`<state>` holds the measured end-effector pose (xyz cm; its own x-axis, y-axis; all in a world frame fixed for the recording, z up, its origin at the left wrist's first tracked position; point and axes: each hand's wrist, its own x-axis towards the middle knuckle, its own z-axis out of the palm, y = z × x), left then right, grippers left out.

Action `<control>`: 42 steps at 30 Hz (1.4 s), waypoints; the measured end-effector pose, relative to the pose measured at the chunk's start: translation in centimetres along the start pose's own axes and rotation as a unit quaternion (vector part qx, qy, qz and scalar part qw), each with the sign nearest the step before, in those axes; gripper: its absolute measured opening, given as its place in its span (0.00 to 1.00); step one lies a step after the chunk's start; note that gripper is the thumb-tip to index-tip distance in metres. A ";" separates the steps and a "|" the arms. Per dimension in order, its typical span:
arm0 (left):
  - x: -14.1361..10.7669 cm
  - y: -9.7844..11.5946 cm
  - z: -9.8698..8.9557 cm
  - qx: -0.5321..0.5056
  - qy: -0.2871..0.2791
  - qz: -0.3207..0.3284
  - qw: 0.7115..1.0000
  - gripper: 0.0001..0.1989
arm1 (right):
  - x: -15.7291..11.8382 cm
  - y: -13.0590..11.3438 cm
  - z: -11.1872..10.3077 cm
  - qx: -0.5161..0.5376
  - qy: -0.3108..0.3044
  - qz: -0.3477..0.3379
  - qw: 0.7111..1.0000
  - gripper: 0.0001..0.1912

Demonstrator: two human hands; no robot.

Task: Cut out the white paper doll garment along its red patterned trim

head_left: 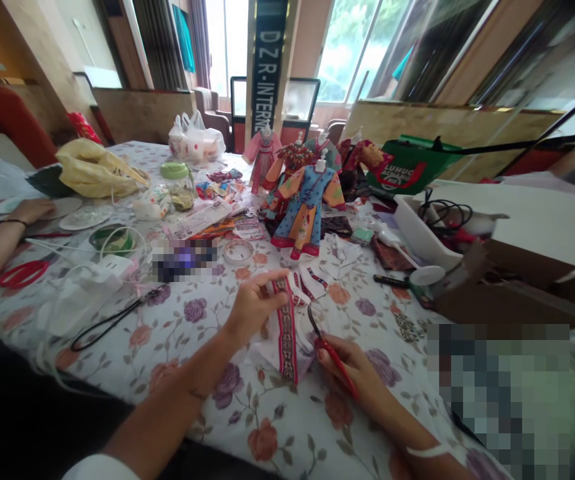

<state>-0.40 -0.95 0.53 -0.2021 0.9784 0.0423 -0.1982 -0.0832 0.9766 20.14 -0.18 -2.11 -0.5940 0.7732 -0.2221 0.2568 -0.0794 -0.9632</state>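
Note:
My left hand [255, 305] pinches the top of a patterned ribbon strip [287, 337] with red edges, which hangs down over the tablecloth. In my right hand [350, 373] are red-handled scissors [335, 360], their dark blades pointing up toward the ribbon but apart from it. Just beyond the ribbon lie white cut pieces with patterned bands [312, 283]. A roll of clear tape [238, 251] rests past my left hand. Behind these stands a small blue and orange dress [307, 207] on a white miniature form.
More miniature dresses [263, 157] stand behind. A brown cardboard box [507, 287] and a white bin [417, 230] sit at the right. Toward the left are a power strip [87, 287], red scissors [22, 273], a glass jar [180, 187] and another person's hand [35, 210].

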 end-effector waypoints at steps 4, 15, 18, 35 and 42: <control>2.1 2.7 -1.9 0.093 0.123 0.147 0.977 0.22 | -0.1 -0.5 0.1 0.003 0.001 0.010 1.000 0.27; 3.2 4.7 1.2 0.108 0.018 0.137 0.984 0.20 | -1.8 -2.2 -2.9 -0.082 0.060 -0.027 0.994 0.23; 1.0 0.0 2.1 0.042 -0.103 -0.050 0.993 0.18 | -2.5 -2.0 -3.0 0.002 0.049 -0.016 0.999 0.25; 0.5 -0.9 0.6 -0.255 -0.013 -0.161 0.953 0.17 | 1.6 -2.9 1.3 0.360 0.050 0.018 0.932 0.17; 0.6 -0.3 1.0 -0.237 0.014 -0.118 0.964 0.22 | 1.8 -2.8 2.1 0.230 0.267 -0.072 0.933 0.20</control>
<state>0.46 -0.17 0.47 -0.1232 0.9756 -0.1817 -0.6566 0.0572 0.7520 16.71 0.11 -0.14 -0.1001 0.9903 -0.0967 -0.2234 -0.1170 -0.9677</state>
